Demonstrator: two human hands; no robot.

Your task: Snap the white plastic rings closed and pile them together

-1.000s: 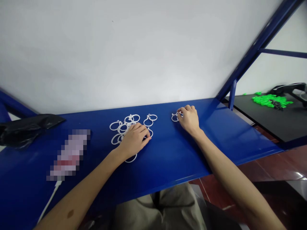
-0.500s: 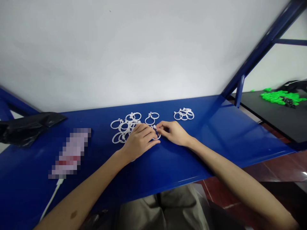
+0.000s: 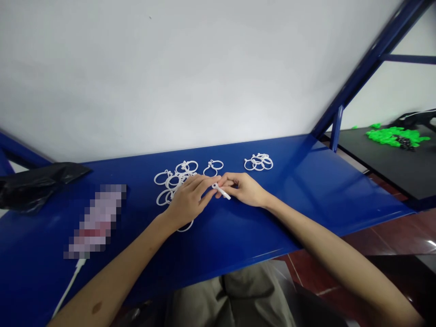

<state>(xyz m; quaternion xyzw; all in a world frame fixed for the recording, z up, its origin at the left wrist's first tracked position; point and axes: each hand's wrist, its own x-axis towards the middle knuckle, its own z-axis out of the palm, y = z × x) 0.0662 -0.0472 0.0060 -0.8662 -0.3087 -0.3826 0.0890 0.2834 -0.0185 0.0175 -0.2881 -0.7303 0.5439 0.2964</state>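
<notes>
A white curtain ring (image 3: pixel 223 192) with a small eyelet is held between both hands, turned nearly edge-on. The thumb and fingers of my left hand (image 3: pixel 187 197) pinch it near the eyelet. From the other side, my right hand (image 3: pixel 250 190) grips it with curled fingers and thumb. Several more white curtain rings (image 3: pixel 184 167) lie in a pile behind and under my left hand, partly hidden by it. Two linked-looking rings (image 3: pixel 211 162) lie just beyond my fingertips. A smaller cluster of rings (image 3: pixel 262 158) rests farther back to the right.
The blue table (image 3: pixel 306 181) meets a white wall (image 3: pixel 204 77). At left lie a black plastic bag (image 3: pixel 51 184) and a pixelated phone-like object (image 3: pixel 97 220) with a white cable (image 3: pixel 68 286). Green pieces (image 3: pixel 395 136) lie on a black table at right, beyond a blue post (image 3: pixel 337 129).
The ring between my hands has turned from lying rather flat to edge-on. My left fingers have closed onto it, and a ring by my left wrist shows more.
</notes>
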